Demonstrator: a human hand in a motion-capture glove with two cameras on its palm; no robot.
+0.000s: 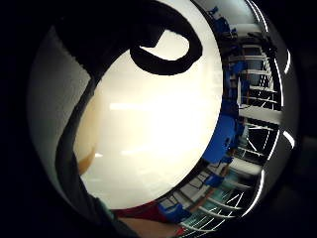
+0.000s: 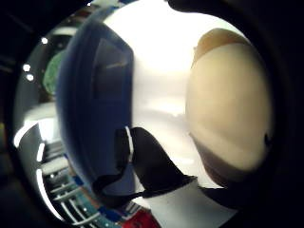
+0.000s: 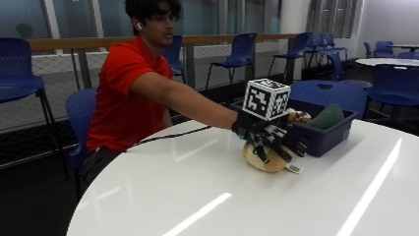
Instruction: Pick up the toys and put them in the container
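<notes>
Seated at a round white table [image 3: 196, 196], wearing a red shirt [image 3: 124, 98], right arm stretched out across the tabletop. Gloved right hand [image 3: 272, 137] lying over a tan soft toy [image 3: 265, 160], fingers [image 3: 284, 145] curled down around its top and front. Toy resting on the table surface directly under the palm, a small white tag [image 3: 294, 169] sticking out at its base on the side toward the bin. Just beside hand and toy, a dark blue bin [image 3: 324, 135], its near wall close to the fingertips; touching or not, cannot tell. Inside the bin, a green item [image 3: 327, 118] leaning up against the far side and a spotted tan item [image 3: 300, 117] showing above the rim behind the hand. Seen from the thumb side of the palm, toy [image 2: 228, 109] filling much of the space, pale cream with a darker band, and the blue bin wall [image 2: 95, 104] rising next to it, white tabletop between. Seen from the little-finger side, mostly bright tabletop [image 1: 158, 124] and black straps. Other hand not visible. Blue chairs [image 3: 239, 51] behind.
</notes>
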